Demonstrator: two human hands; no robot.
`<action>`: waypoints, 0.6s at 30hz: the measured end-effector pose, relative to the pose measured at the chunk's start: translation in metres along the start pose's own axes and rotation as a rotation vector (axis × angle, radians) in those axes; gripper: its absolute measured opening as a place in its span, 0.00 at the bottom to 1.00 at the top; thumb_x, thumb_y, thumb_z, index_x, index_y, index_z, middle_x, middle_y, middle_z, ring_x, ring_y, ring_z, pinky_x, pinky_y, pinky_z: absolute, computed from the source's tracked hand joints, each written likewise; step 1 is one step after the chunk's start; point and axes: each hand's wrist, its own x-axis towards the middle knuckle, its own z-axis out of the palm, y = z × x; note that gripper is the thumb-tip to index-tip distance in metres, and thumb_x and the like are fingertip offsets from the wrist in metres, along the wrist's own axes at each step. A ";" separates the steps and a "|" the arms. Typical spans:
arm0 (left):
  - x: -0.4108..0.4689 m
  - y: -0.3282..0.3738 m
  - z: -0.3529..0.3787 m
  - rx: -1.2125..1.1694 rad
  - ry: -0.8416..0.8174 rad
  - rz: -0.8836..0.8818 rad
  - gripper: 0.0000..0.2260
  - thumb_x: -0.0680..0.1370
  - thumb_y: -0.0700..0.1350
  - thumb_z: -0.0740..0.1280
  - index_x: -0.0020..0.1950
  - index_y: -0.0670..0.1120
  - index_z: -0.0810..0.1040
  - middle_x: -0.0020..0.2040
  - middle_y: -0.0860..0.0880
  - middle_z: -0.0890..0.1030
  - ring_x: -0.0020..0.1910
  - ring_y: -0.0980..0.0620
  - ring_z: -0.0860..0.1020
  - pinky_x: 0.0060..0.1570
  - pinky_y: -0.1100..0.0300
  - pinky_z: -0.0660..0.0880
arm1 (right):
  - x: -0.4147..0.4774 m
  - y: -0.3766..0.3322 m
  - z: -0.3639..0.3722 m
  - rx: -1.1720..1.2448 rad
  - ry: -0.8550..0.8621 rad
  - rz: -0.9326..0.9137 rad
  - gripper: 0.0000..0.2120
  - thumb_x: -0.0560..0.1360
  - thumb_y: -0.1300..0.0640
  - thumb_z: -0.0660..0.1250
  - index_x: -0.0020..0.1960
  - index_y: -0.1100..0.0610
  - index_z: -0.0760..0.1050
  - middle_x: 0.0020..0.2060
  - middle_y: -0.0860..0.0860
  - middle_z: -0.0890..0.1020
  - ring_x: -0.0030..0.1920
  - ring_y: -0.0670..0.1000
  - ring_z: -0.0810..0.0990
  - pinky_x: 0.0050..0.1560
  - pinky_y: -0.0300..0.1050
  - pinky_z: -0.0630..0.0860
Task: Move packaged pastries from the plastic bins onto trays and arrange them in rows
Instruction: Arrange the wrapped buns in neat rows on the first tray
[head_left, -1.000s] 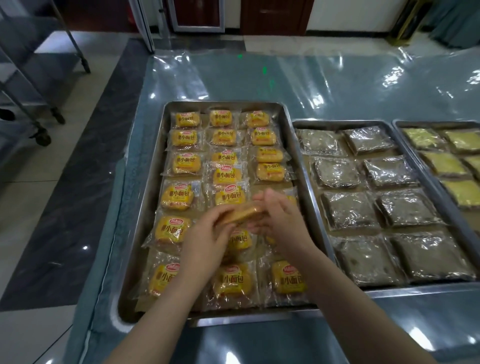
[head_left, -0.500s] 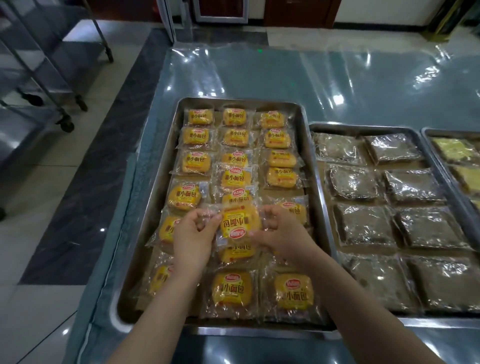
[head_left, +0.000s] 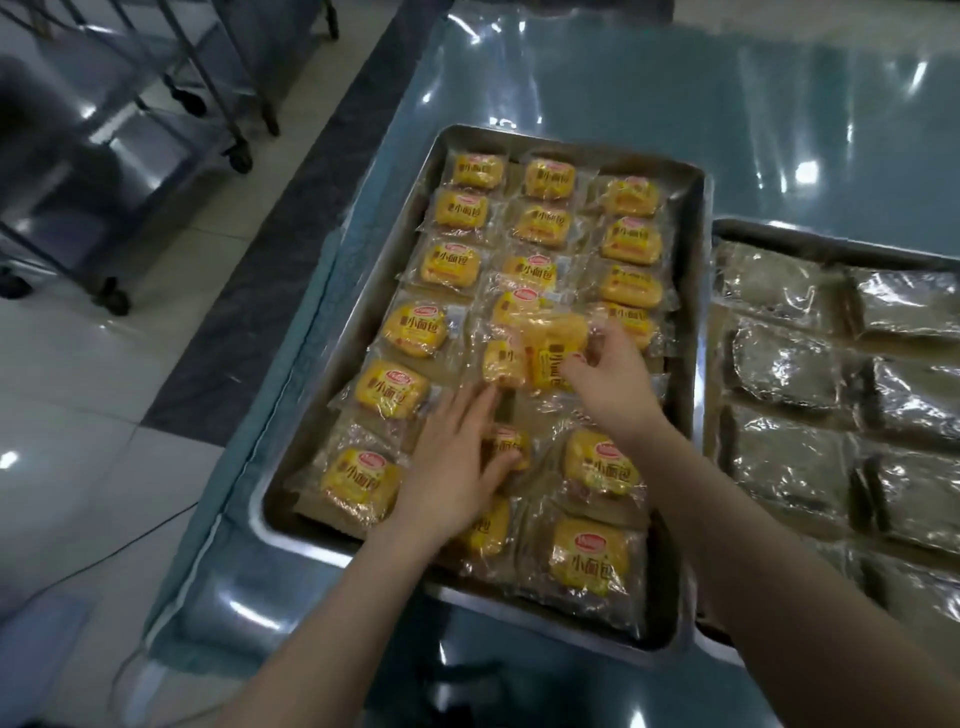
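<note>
A steel tray (head_left: 384, 218) holds three rows of yellow packaged buns in clear wrappers. My right hand (head_left: 615, 382) grips one yellow bun packet (head_left: 553, 351) by its right side, held tilted over the middle row near the tray's centre. My left hand (head_left: 452, 467) lies flat, fingers spread, on another packet (head_left: 511, 447) in the middle row lower down, partly hiding it.
A second steel tray (head_left: 831, 249) to the right carries dark pastries in clear wrappers. Both trays sit on a table under shiny blue plastic sheeting (head_left: 675, 104). A wheeled metal rack (head_left: 171, 93) stands on the tiled floor at the left. A cable (head_left: 130, 540) runs along the floor.
My left hand let go of the packet and dropped down flat onto a lower packet. My right hand alone now holds the packet. The view shifted, so the trays appear further right.
</note>
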 end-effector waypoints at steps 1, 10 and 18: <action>-0.004 -0.001 0.008 0.124 -0.019 -0.034 0.35 0.74 0.65 0.51 0.76 0.55 0.42 0.77 0.54 0.44 0.74 0.54 0.41 0.71 0.53 0.41 | 0.007 -0.001 0.000 -0.143 -0.075 -0.029 0.13 0.73 0.61 0.66 0.56 0.51 0.72 0.46 0.46 0.81 0.41 0.43 0.80 0.38 0.39 0.74; -0.021 -0.001 0.024 0.350 -0.112 -0.170 0.46 0.71 0.71 0.47 0.74 0.41 0.32 0.76 0.41 0.35 0.74 0.46 0.36 0.70 0.55 0.36 | 0.027 -0.008 0.022 -0.621 -0.387 -0.203 0.23 0.70 0.56 0.66 0.65 0.51 0.68 0.43 0.47 0.79 0.38 0.46 0.79 0.39 0.48 0.79; -0.011 -0.044 -0.020 0.356 0.087 -0.275 0.28 0.80 0.55 0.54 0.77 0.53 0.47 0.78 0.45 0.42 0.74 0.44 0.38 0.69 0.50 0.40 | 0.037 -0.009 0.024 -0.518 -0.271 -0.167 0.24 0.72 0.56 0.66 0.66 0.51 0.66 0.53 0.51 0.78 0.37 0.47 0.78 0.31 0.41 0.71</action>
